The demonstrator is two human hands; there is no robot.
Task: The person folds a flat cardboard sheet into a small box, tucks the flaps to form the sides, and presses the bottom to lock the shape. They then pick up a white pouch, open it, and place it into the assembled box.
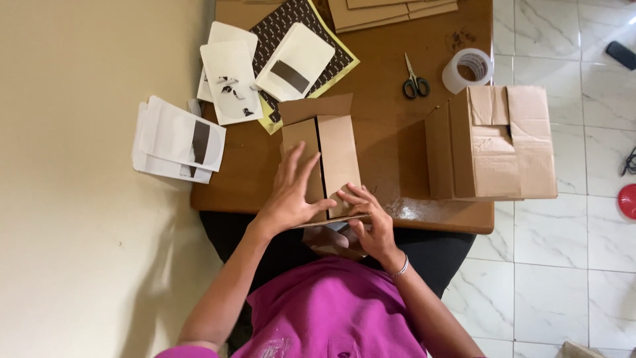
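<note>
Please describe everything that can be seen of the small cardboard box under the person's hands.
The small cardboard box is plain brown, narrow and oblong, and looks like corrugated card. It lies on the wooden table at its near edge, its long side pointing away from the person. The two top flaps meet along a middle seam; one end flap at the far end stands open. The left hand lies flat on the left flap, and the right hand presses the near end with its fingertips.

Small brown carton (322, 159) under your hands, bigger taped carton (493, 142) to its right, white window pouches (199, 99) at left — flattened cardboard (391, 12) at the counter's far edge
</note>
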